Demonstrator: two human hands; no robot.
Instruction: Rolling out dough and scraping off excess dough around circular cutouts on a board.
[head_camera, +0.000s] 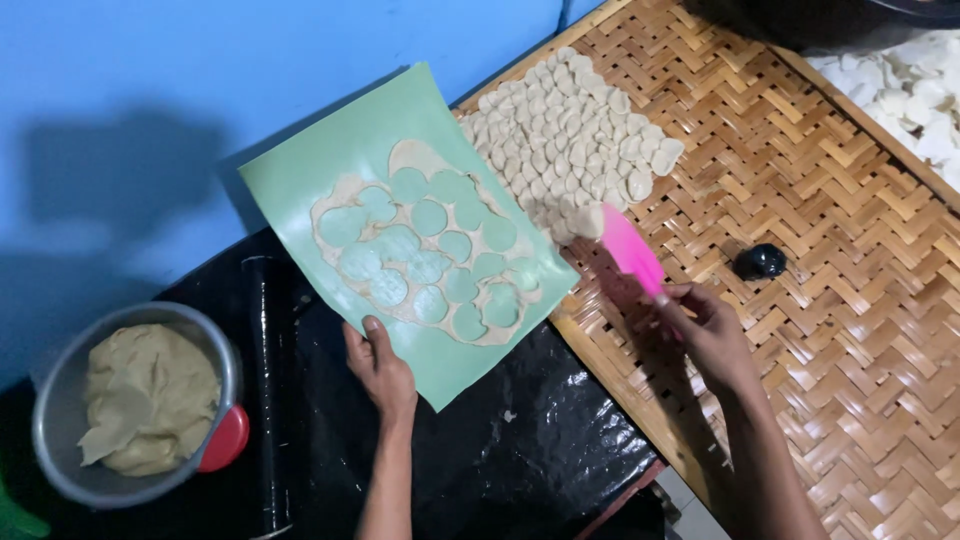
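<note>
The left hand (380, 372) grips a green sheet (405, 230), the right hand (712, 335) grasps a pink spatula (632, 250), and at 8 o'clock a bowl (60, 400) holds dough (150, 395).

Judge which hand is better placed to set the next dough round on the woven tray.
Probably the right hand: its pink spatula already reaches the dough rounds on the woven tray. The left hand is busy holding the green sheet.
</note>
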